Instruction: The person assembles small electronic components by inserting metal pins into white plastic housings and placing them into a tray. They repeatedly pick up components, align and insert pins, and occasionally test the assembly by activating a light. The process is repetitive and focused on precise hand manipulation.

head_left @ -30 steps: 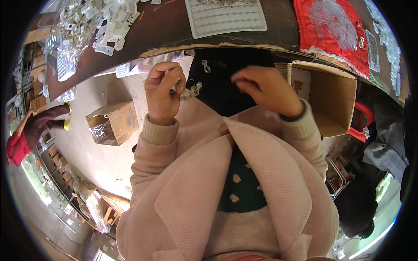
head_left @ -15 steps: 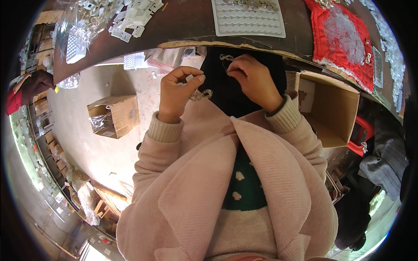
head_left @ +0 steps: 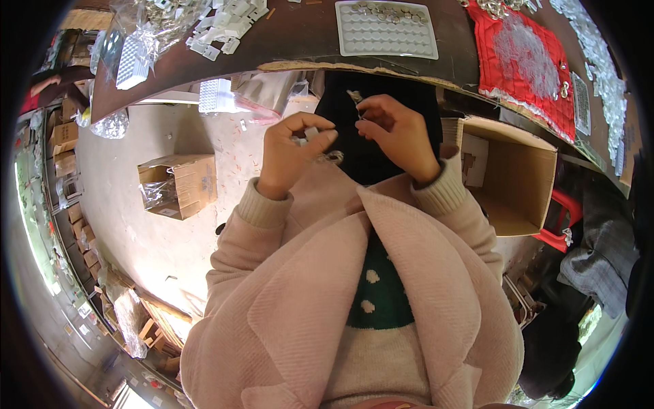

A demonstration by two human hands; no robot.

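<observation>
Above my lap, my left hand [head_left: 289,153] is closed, pinching a small white plastic piece [head_left: 311,134] between thumb and fingers. A small shiny chain-like thing [head_left: 333,157] shows just below that hand, against the dark cloth [head_left: 351,140] over my lap. My right hand [head_left: 403,140] is a short way to the right, thumb and forefinger pinched together. A small shiny piece [head_left: 355,96] shows beside its fingertips. What the right fingers grip is too thin and small to name.
Ahead on the dark table [head_left: 300,41] lie loose white plastic pieces [head_left: 235,27], a pale tray of round pockets [head_left: 388,46] with small metal parts, and a red cloth [head_left: 490,68] bearing clear strands. An open cardboard box [head_left: 521,204] stands right; another box [head_left: 194,184] sits on the floor left.
My left hand has shifted right and a little down, still with the white piece. The right hand has turned slightly, its fingers more spread. At far left, another person's arm has moved.
</observation>
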